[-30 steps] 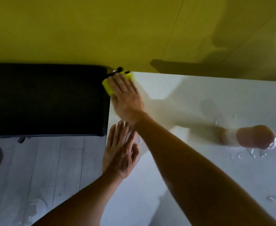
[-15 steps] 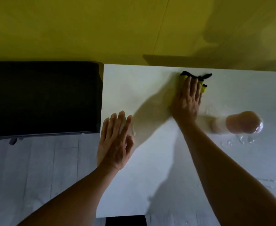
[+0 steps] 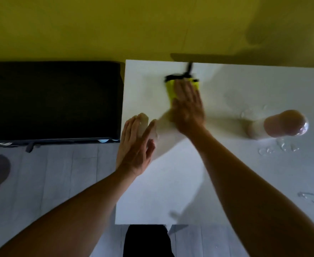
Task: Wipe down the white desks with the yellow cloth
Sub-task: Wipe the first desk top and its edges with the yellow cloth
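The white desk [image 3: 171, 191] fills the right half of the head view, under a yellow wall. My right hand [image 3: 187, 106] lies flat, fingers straight, pressing the yellow cloth [image 3: 171, 89] onto the desk near its far edge. The cloth has a black trim and a black strap sticking out toward the wall. My left hand [image 3: 135, 145] rests flat with straight fingers on the desk's left edge, apart from the cloth. Both hands are blurred by motion.
A pale pink bottle [image 3: 285, 126] lies on the desk at the right, with water drops [image 3: 278, 148] around it. A black cabinet [image 3: 50, 101] stands left of the desk. Grey floor [image 3: 50, 179] lies below, and a black chair [image 3: 146, 240] at the near edge.
My right hand swept the cloth from the desk's far left corner to the right, then back a little to the left. My left hand stayed on the left edge.
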Demonstrator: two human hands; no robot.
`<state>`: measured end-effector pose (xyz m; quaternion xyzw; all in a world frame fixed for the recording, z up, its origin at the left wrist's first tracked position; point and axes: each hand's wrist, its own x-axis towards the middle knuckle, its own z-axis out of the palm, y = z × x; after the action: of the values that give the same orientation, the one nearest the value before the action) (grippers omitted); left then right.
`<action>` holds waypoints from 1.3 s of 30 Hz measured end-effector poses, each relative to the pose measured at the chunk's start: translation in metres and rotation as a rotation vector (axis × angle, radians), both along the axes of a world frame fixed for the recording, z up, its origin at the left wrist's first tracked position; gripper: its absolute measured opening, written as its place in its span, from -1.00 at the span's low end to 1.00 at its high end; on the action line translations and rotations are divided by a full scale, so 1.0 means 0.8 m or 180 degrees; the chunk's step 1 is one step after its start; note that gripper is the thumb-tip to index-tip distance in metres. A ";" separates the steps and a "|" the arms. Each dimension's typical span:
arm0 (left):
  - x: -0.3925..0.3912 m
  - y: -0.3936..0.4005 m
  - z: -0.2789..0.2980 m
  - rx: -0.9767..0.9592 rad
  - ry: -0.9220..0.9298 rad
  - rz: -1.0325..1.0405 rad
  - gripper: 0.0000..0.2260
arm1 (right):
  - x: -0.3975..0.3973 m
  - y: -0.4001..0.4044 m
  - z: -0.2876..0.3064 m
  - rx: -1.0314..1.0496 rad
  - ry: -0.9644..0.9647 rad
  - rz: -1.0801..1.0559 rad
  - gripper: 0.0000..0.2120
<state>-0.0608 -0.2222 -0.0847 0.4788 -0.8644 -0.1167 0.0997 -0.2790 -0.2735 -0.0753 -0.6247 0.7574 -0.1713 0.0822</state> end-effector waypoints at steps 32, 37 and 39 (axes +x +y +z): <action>0.060 0.184 -0.009 0.0111 -0.0280 0.0221 -0.37 | 0.047 0.146 -0.004 -0.0234 -0.0047 -0.1202 -0.45; 0.063 0.186 -0.012 0.0039 -0.0429 0.0275 -0.42 | 0.182 0.122 0.004 0.0091 -0.0025 0.0584 -0.40; 0.063 0.186 -0.014 0.0028 -0.0435 0.0242 -0.40 | 0.169 0.119 0.002 0.0069 -0.0004 0.0840 -0.42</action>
<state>-0.0107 -0.0736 -0.0958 0.5185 -0.8499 -0.0838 0.0428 -0.1436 -0.1785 -0.0735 -0.7179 0.6704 -0.1511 0.1113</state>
